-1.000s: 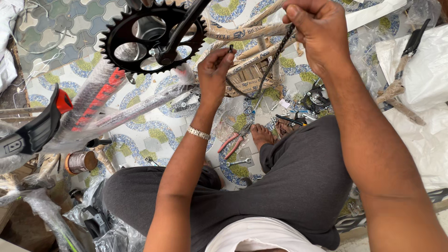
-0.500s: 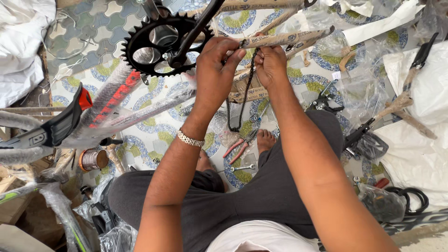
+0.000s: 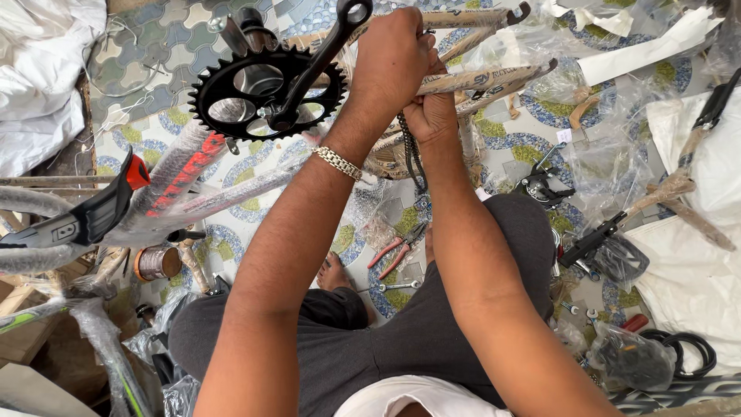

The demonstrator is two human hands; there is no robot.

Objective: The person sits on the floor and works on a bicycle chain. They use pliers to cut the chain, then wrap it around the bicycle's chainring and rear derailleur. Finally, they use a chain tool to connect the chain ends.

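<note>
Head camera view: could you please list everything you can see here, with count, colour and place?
chainring with crank arm: one, black, upper left, above the floor
wrapped frame tubes: several, brown paper and clear plastic, top centre to right
chain: one, dark, hanging below the right hand
pliers: one, red handles, on the floor at centre
pedals: one pair, black, right
tin: one, metal, lower left
tiled floor: patterned, green and blue
left hand: gripping a wrapped tube, bracelet on wrist
right hand: closed at the chain's top
</note>
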